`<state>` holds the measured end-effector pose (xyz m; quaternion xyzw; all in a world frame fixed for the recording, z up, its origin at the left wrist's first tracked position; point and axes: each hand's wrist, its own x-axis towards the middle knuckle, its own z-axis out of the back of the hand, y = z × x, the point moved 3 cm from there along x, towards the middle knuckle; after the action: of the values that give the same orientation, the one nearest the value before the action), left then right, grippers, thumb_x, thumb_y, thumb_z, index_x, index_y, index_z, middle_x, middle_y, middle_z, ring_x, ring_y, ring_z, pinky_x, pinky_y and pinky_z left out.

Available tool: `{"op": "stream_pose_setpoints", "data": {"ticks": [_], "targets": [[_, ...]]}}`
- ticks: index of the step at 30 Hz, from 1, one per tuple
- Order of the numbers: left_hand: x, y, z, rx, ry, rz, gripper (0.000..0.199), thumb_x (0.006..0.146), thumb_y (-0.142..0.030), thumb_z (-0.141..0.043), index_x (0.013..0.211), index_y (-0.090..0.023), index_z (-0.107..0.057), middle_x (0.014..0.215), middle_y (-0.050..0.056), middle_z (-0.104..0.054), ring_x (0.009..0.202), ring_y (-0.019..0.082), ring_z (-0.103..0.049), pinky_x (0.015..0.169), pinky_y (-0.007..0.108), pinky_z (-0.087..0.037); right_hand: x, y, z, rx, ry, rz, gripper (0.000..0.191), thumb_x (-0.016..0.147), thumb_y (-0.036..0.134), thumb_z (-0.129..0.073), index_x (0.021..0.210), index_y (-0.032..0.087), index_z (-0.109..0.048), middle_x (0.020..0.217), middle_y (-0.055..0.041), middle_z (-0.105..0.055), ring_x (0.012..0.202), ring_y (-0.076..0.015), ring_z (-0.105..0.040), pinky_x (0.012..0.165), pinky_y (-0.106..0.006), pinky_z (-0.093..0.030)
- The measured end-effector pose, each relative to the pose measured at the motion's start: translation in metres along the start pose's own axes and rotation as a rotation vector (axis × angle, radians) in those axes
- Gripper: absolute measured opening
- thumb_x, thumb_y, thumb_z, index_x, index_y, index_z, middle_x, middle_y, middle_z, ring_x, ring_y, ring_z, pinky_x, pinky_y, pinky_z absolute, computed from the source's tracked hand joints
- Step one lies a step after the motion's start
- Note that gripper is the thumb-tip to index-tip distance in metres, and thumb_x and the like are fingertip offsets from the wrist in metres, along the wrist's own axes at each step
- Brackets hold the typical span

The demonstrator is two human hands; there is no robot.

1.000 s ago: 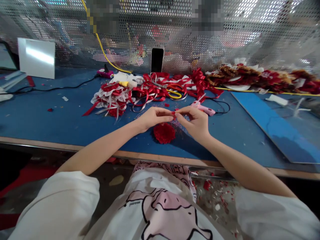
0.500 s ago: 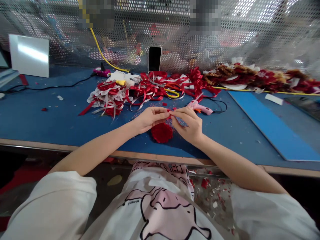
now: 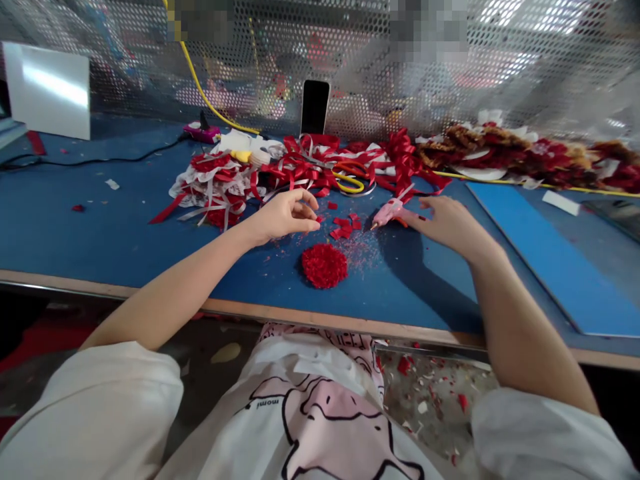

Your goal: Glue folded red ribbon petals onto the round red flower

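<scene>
A round, ruffled red fabric flower (image 3: pixel 324 265) lies on the blue table in front of me. My left hand (image 3: pixel 289 215) hovers up and left of it, fingers loosely bent and apart; a tiny red spot shows by its fingertips, too small to name. Small cut red ribbon pieces (image 3: pixel 344 228) are scattered to the right of that hand. My right hand (image 3: pixel 443 223) is at the handle of a pink glue gun (image 3: pixel 388 212), thumb and fingers apart. The handle is mostly hidden by the hand, and the nozzle points left toward the ribbon pieces.
Behind lie a heap of red and white ribbons (image 3: pixel 220 187), scissors with yellow handles (image 3: pixel 350 185) and an upright phone (image 3: pixel 315 108). Brown and red fabric flowers (image 3: pixel 530 155) line the back right. A blue board (image 3: pixel 545 260) lies at right; a white panel (image 3: pixel 47 90) stands far left.
My hands have parted from their fingertip-to-fingertip position above the flower. The left drew back left; the right moved right to the glue gun. The flower and ribbon pieces are now uncovered.
</scene>
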<state>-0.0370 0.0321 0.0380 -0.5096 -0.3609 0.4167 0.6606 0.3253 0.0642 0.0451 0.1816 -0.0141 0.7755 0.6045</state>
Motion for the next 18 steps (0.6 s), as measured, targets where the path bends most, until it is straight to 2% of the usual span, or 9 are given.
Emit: {"op": "stream_pose_setpoints", "data": {"ticks": [3, 6, 9, 13, 15, 18], "targets": [[0.001, 0.003, -0.006, 0.120, 0.094, -0.016, 0.035, 0.078, -0.026, -0.082, 0.103, -0.018, -0.059, 0.096, 0.005, -0.071, 0.093, 0.017, -0.070, 0.088, 0.034, -0.056, 0.001, -0.010, -0.028, -0.059, 0.012, 0.084, 0.030, 0.083, 0.050, -0.070, 0.076, 0.022, -0.062, 0.078, -0.0092, -0.064, 0.092, -0.0326, -0.065, 0.086, -0.048, -0.051], [-0.006, 0.003, -0.019, 0.317, 0.107, -0.060, 0.025, 0.090, -0.023, -0.070, 0.111, -0.018, -0.058, 0.109, 0.009, -0.070, 0.106, 0.021, -0.070, 0.089, 0.035, -0.055, -0.001, -0.011, -0.039, -0.048, 0.018, 0.115, 0.027, 0.082, 0.047, -0.067, 0.074, 0.024, -0.055, 0.078, -0.0090, -0.061, 0.092, -0.0313, -0.063, 0.084, -0.046, -0.051], [-0.018, 0.002, -0.038, 0.517, 0.036, -0.136, 0.027, 0.098, -0.018, -0.060, 0.124, -0.017, -0.055, 0.116, 0.011, -0.069, 0.111, 0.023, -0.069, 0.091, 0.036, -0.055, -0.005, -0.008, -0.035, 0.018, -0.003, 0.000, 0.028, 0.082, 0.048, -0.068, 0.088, 0.022, -0.059, 0.092, -0.0136, -0.068, 0.091, -0.0309, -0.066, 0.081, -0.045, -0.051], [-0.033, 0.006, -0.067, 0.752, 0.088, -0.291, 0.030, 0.103, -0.010, -0.042, 0.130, -0.015, -0.052, 0.129, 0.016, -0.063, 0.119, 0.027, -0.066, 0.103, 0.044, -0.052, -0.010, 0.000, -0.025, 0.063, -0.086, -0.138, 0.045, 0.085, 0.048, -0.067, 0.119, 0.019, -0.060, 0.108, -0.0183, -0.073, 0.097, -0.0348, -0.070, 0.083, -0.047, -0.052], [-0.036, 0.009, -0.072, 0.803, 0.099, -0.358, 0.033, 0.103, -0.007, -0.037, 0.131, -0.016, -0.052, 0.128, 0.016, -0.061, 0.120, 0.027, -0.063, 0.106, 0.045, -0.051, -0.012, 0.003, -0.024, 0.093, -0.134, -0.149, 0.046, 0.087, 0.047, -0.066, 0.124, 0.020, -0.059, 0.112, -0.0190, -0.073, 0.102, -0.0355, -0.071, 0.086, -0.047, -0.053], [-0.035, 0.012, -0.069, 0.807, 0.063, -0.411, 0.036, 0.102, -0.004, -0.035, 0.130, -0.018, -0.052, 0.125, 0.014, -0.059, 0.118, 0.024, -0.061, 0.110, 0.043, -0.049, -0.012, 0.005, -0.022, 0.153, -0.198, -0.143, 0.044, 0.088, 0.046, -0.066, 0.123, 0.022, -0.058, 0.114, -0.0182, -0.073, 0.105, -0.0346, -0.070, 0.087, -0.047, -0.053]]}}
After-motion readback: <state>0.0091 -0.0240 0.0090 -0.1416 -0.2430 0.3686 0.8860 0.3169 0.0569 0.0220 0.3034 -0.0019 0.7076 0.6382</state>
